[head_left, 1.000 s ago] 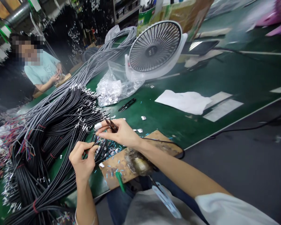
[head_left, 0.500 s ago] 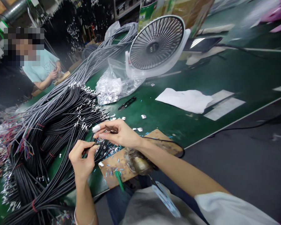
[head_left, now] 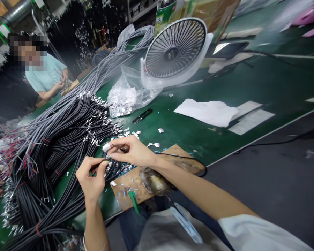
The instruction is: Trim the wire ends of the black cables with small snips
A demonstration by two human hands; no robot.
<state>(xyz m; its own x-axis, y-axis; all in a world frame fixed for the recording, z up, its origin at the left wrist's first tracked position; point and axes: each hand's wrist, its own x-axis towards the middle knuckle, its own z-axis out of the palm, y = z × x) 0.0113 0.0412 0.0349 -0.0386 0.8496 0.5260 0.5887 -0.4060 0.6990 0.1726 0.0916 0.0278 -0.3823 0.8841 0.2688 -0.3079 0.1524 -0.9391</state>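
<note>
My left hand [head_left: 91,177] is closed, thumb and forefinger pinching a black cable [head_left: 102,161] close to its end. Beside it, the fingertips of my right hand [head_left: 136,151] meet at that cable end, and one fingertip wears a white wrap [head_left: 106,146]. A dark slim tool [head_left: 123,149] lies within the curled right fingers; its exact kind is hidden. Under the hands are short black cable pieces [head_left: 117,165] among blue and silvery scraps. To the left lies a large bundle of black cables [head_left: 65,139] with white-silver ends.
A stained wooden board [head_left: 128,184] carries a metal-topped block [head_left: 157,183] and a green clip [head_left: 133,201]. Beyond are black thread snips [head_left: 142,115], a clear plastic bag [head_left: 131,96], a fan [head_left: 175,48] and white paper [head_left: 206,111]. A co-worker [head_left: 45,76] sits across the table.
My right fingers have tilted slightly down and closed in on the cable end. The dark tool has shifted a little with them. My left hand keeps its pinch, nearly unmoved.
</note>
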